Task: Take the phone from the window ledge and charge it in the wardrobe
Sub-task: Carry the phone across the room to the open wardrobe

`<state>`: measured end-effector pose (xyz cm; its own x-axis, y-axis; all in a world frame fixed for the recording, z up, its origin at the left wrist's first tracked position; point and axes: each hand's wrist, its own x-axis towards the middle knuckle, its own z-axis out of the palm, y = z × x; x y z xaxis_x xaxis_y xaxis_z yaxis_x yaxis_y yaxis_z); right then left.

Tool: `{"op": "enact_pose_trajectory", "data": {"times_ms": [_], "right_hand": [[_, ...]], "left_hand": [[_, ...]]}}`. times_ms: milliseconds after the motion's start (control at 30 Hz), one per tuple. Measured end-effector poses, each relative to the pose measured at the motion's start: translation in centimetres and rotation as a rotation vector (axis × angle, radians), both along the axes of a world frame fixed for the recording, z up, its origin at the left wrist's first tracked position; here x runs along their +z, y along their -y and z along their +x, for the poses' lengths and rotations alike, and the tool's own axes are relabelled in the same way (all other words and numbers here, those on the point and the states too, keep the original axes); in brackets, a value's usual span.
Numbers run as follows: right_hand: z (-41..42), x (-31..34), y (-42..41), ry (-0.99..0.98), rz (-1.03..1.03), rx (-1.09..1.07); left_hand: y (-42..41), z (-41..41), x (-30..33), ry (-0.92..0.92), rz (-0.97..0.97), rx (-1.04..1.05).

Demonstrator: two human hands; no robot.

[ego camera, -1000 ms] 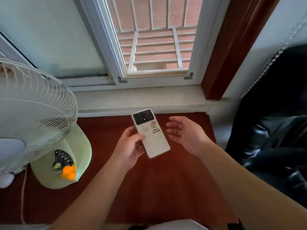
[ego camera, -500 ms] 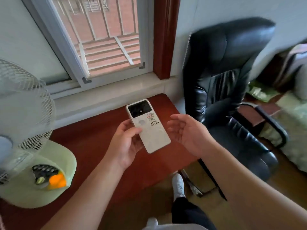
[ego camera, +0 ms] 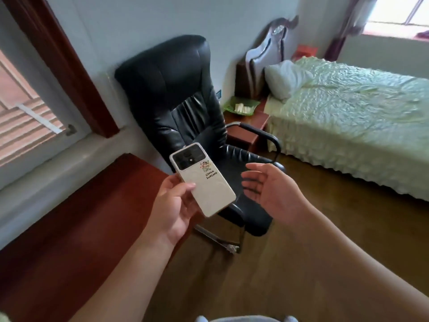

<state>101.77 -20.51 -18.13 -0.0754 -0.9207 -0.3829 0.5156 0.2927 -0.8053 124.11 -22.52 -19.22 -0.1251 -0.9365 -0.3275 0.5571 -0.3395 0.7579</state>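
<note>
Between my hands, over the front of the chair (ego camera: 185, 108), sits the phone (ego camera: 203, 180), back side up with its dark camera block at the far end and a small sticker below it. It is off the ledge (ego camera: 58, 168) already, so I judge the pickup done; what is left is carrying it to the wardrobe, which I cannot see from here, and plugging it in. No charger or cable shows either. My left hand (ego camera: 173, 205) pinches the phone at its near left edge, thumb on top and fingers underneath, the far end sticking out free. My right hand (ego camera: 269, 187) is spread and cupped just beside the phone's right edge, palm turned toward it, not touching. To the left runs the red-brown tabletop (ego camera: 69, 228) under the ledge. A bed (ego camera: 359, 124) lies well apart on the right.
</note>
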Motion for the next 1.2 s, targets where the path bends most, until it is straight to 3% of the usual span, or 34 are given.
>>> {"op": "enact_pose_trajectory", "data": {"times_ms": [467, 667, 933, 1200], "right_hand": [[-32.4, 2.0, -16.1, -0.011, -0.143, -0.446], [-41.6, 2.4, -21.9, -0.006, -0.172, -0.623], [-50.4, -0.1, -24.8, -0.014, -0.186, -0.811], [-61.2, -2.1, -23.2, -0.09, -0.096, -1.012]], "left_hand": [[-3.6, -35.2, 2.5, 0.05, -0.016, -0.391], [-6.5, -47.9, 4.3, -0.005, 0.019, -0.534], [-7.3, -59.6, 3.2, -0.002, 0.038, -0.699], [-2.6, -74.4, 0.1, -0.014, 0.045, -0.898]]}}
